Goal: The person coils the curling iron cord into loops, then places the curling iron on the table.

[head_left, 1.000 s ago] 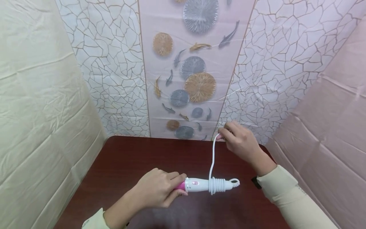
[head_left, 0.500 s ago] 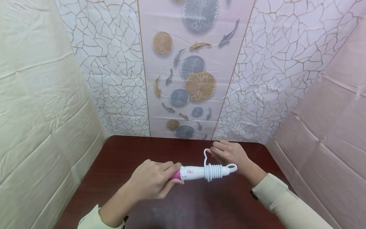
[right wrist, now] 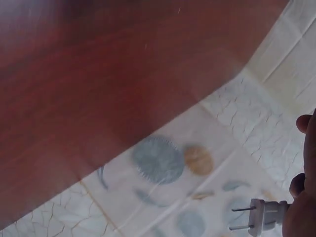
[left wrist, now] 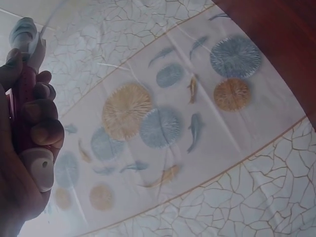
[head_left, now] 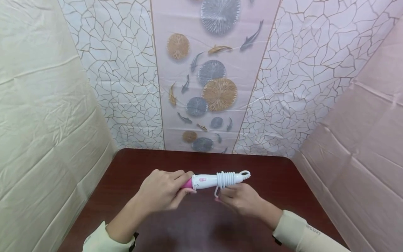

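Observation:
A white-handled hair iron (head_left: 206, 181) with a pink barrel is held level above the table. My left hand (head_left: 160, 190) grips the pink barrel; in the left wrist view its fingers curl round it, with a white end cap (left wrist: 38, 168) at the palm. The white power cord (head_left: 226, 179) winds in several snug coils round the handle's right end, where a small loop sticks out. Just under the coils, my right hand (head_left: 244, 200) holds the cord's free end. A two-pin plug (right wrist: 264, 217) pokes out of that hand in the right wrist view.
A dark reddish-brown table (head_left: 141, 164) lies below both hands. Behind it hangs a patterned sheet (head_left: 201, 140) with fish and round motifs. Pale cloth walls (head_left: 63, 157) stand at the left and right sides.
My right hand has come down from above the handle to below it, carrying the cord end round and shortening the loose length. The left hand and hair iron have shifted up and left.

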A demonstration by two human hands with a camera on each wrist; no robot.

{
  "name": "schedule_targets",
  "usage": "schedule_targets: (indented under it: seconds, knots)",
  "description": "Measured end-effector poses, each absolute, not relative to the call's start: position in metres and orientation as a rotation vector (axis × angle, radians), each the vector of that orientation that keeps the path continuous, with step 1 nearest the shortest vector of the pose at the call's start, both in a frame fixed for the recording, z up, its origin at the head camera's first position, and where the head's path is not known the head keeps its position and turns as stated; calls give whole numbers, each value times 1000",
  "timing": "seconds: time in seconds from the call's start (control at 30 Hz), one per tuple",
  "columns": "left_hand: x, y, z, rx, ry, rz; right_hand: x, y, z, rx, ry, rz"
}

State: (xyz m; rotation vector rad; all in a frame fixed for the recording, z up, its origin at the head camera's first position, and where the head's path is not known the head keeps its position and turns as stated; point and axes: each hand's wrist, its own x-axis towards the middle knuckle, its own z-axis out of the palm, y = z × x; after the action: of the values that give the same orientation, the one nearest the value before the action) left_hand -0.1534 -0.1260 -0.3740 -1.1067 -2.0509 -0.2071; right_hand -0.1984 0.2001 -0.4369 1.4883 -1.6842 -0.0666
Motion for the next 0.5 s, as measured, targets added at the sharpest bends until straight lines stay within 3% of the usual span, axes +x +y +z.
schedule_targets:
  seconds: [0.5]
  knots:
    - [-167, -127, -385, -1033, -2181, -205, -149, 175, -379, 1579, -1361, -16]
